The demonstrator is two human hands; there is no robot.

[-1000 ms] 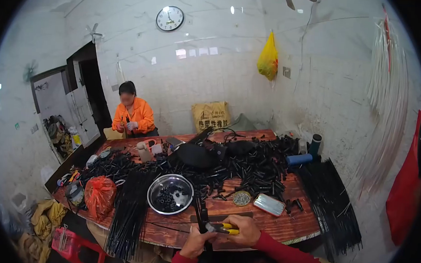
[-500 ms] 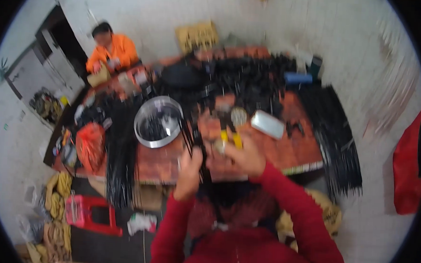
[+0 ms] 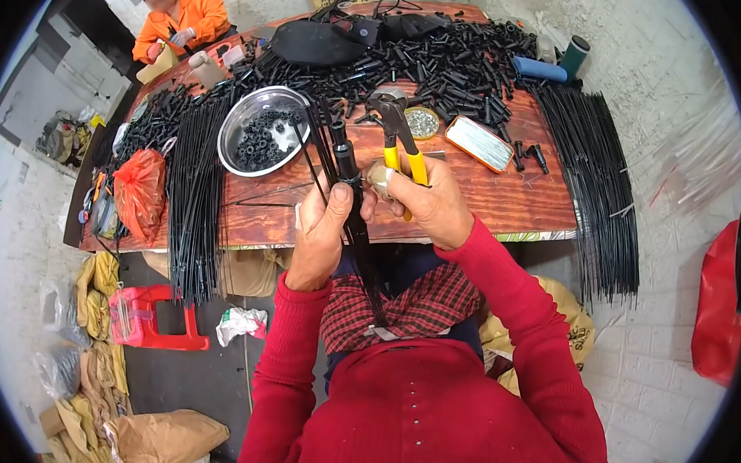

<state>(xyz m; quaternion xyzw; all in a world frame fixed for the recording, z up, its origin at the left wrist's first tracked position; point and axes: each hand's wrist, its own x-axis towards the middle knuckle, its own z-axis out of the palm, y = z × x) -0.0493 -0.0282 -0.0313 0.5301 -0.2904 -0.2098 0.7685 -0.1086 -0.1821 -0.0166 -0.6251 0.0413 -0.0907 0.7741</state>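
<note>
Untouched black tubes (image 3: 450, 68) heap at twelve o'clock, rod bundles (image 3: 198, 197) at nine and three. Dead centre, the left hand (image 3: 318, 233) pinches a dark tube (image 3: 345, 159); the right hand (image 3: 435, 203) wraps its fingers round yellow-handled pliers (image 3: 393, 115). With fingers covering it, how finished that tube is, I cannot tell.

- Table (image 3: 506, 209): reddish wood, streaky grain, faint sheen
- Bowl (image 3: 235, 124), towards the left front corner: polished, smooth metal
- Pliers (image 3: 415, 163), above the front edge: dark metal head, smooth plastic-looking yellow grips
- Black stepped tube (image 3: 345, 161), above the front edge: smooth, slightly glossy, plastic-looking
- Red bag (image 3: 138, 196), left front corner: thin, crinkled, glossy plastic
- Sweater (image 3: 514, 281): matt ribbed knit
</note>
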